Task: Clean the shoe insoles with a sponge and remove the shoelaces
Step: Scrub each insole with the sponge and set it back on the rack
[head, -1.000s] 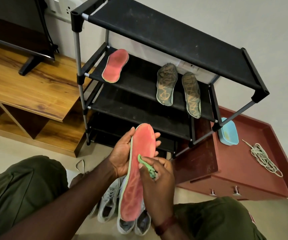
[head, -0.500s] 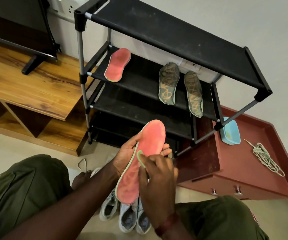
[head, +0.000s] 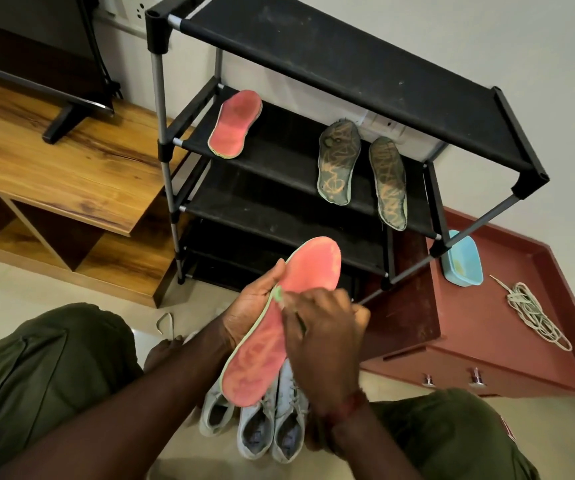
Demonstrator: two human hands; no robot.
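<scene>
Black rack (head: 348, 64) — shelved insoles (head: 338, 162), laces (head: 535, 317) beside

Inspection of surroundings: a multi-tier rack of black fabric shelves on grey metal tubes (head: 348, 64) is standing against a plain off-white wall (head: 487, 36). Dust specks are showing on its top shelf. To its left, a wood-grain media unit with open compartments (head: 54, 168) is carrying a black flat screen on a splayed foot (head: 37, 46). A white socket plate (head: 123, 8) is sitting on the wall behind. Just beside the rack on the right, a low reddish-brown cabinet with a raised rim (head: 487, 323) is showing two chrome knobs (head: 474, 375) on its front. Pale glossy floor tiles (head: 19, 282) are reflecting soft, even light.
</scene>
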